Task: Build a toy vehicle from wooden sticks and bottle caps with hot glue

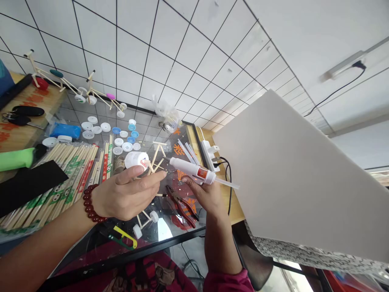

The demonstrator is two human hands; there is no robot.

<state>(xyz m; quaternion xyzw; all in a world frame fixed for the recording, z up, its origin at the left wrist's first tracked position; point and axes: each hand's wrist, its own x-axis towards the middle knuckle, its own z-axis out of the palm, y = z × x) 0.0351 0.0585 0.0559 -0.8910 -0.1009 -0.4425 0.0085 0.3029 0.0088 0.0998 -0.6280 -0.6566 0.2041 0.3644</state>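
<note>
a right hand (209,194) closes firmly around a white glue gun (194,168) with a clear glue stick, its nozzle near a pale wooden stick frame (156,156) pinched lightly between the thumb and fingers of a left hand (121,194) in a dark-red beaded bracelet (88,205). red-handled pliers (182,207) lie between the forearms on a glass tabletop (165,211); beyond the left wrist sit white and blue plastic caps (127,146) and packaged wooden chopsticks (69,174).

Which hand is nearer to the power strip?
The right. The right hand, gripping the glue gun, is close to the near end of the power strip; the left hand is farther off to the strip's left, beside the chopsticks.
</note>
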